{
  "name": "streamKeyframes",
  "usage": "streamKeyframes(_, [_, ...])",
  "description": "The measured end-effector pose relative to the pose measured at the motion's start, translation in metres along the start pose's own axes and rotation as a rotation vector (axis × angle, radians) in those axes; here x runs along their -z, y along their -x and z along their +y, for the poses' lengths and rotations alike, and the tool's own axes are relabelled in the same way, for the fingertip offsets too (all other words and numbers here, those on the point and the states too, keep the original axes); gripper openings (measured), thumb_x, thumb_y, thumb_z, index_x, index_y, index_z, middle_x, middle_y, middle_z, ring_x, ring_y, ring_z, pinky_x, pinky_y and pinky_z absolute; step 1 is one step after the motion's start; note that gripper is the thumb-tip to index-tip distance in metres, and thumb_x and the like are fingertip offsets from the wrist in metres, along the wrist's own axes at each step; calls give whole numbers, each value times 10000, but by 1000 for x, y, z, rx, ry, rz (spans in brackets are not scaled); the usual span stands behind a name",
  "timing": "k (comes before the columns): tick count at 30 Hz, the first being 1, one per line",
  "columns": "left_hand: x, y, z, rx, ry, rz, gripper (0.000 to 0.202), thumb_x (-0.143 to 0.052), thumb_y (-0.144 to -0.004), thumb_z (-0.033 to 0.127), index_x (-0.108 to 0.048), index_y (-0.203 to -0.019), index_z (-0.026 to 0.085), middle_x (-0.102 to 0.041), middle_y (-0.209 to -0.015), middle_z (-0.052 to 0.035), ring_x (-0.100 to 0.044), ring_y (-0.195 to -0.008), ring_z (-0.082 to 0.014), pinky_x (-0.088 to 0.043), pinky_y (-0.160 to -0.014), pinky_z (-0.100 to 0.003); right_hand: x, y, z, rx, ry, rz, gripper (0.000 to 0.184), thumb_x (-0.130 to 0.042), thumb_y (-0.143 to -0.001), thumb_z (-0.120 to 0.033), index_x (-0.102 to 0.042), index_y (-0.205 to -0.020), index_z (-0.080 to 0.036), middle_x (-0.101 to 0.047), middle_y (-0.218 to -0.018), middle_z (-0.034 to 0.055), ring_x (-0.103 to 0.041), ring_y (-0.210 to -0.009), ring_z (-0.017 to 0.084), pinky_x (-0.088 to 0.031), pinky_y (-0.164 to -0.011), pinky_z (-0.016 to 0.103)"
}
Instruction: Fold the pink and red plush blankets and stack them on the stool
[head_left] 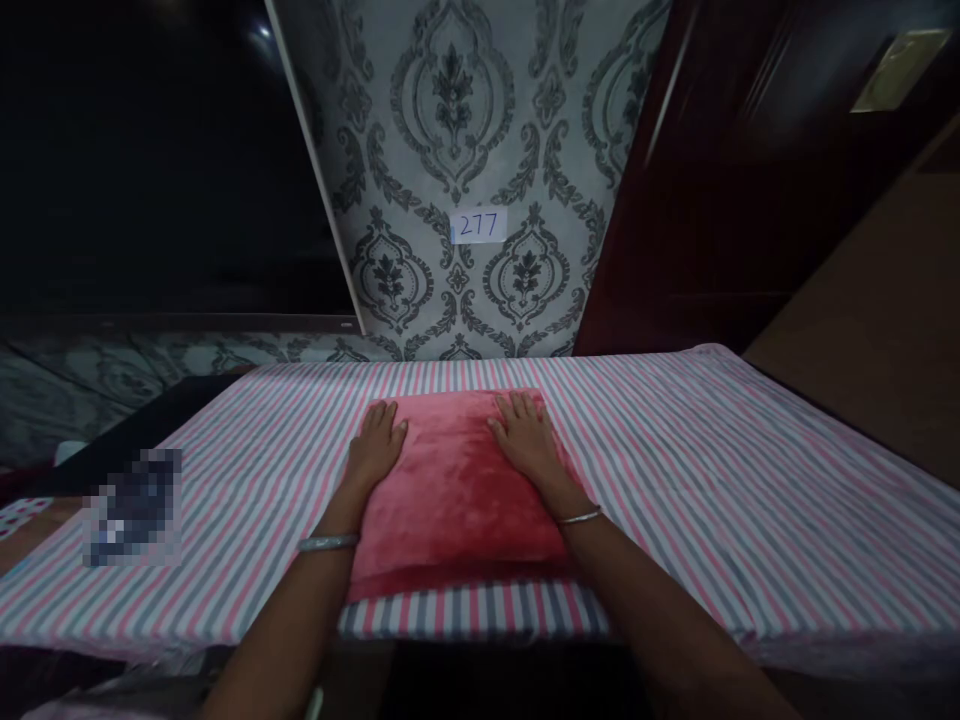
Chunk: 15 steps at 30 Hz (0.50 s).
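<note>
A red plush cloth (450, 490), squarish and smooth on top, lies flat in front of me; from here I cannot tell whether it is a folded blanket or a cushion. On its far left edge rests my left hand (376, 445), palm down with the fingers stretched out. My right hand (529, 435) lies flat near the far right corner, fingers spread. Both hands touch the plush surface and neither grips it. A bangle circles each wrist.
Under the red cloth is a table with a striped pink, grey and white tablecloth (675, 480). A blurred-out dark object (135, 508) sits at the left. Behind are a patterned wall with a paper marked 277 (478, 225), a large dark screen (150, 160) and a dark red door (720, 180).
</note>
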<state>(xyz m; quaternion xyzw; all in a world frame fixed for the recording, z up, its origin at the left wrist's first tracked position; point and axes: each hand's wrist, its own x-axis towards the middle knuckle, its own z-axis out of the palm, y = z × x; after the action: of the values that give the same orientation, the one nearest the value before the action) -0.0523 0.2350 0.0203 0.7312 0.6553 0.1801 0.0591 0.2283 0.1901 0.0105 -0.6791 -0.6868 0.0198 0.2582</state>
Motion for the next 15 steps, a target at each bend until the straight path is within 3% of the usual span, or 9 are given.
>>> streamKeyframes(5, [-1, -2, -5, 31, 41, 77, 563, -308, -1023, 358, -452, -1525, 148, -365, -1642, -128, -267, -1547, -263, -352, -1203, -460, 3, 1, -4, 4, -16, 13, 572, -450, -1018, -451, -486, -1519, -177, -382, -1627, 161, -236, -1544, 327, -81, -1241, 580])
streamKeyframes(10, [8, 6, 7, 30, -21, 90, 567, -290, -1016, 329, -440, -1518, 111, -365, -1633, -173, -274, -1537, -307, -380, -1168, -544, 20, 5, -9, -9, -28, -55, 552, -462, -1016, -384, -477, -1521, -162, -345, -1644, 164, -206, -1556, 322, -101, -1238, 585])
streamKeyframes(13, [15, 11, 15, 29, -76, 82, 573, -266, -1018, 328, -415, -1523, 101, -345, -1635, -203, -269, -1530, -332, -373, -1142, -618, 34, 15, 7, -97, -146, -72, 598, -548, -956, -363, -474, -1524, -192, -319, -1660, 140, -231, -1546, 336, -195, -1220, 586])
streamKeyframes(15, [22, 12, 20, 28, -121, 80, 558, -269, -1015, 319, -420, -1514, 121, -358, -1625, -211, -284, -1518, -345, -343, -1131, -675, 42, 25, 26, -211, -376, -41, 643, -616, -889, -347, -509, -1499, -173, -410, -1613, 150, -351, -1491, 339, -273, -1206, 519])
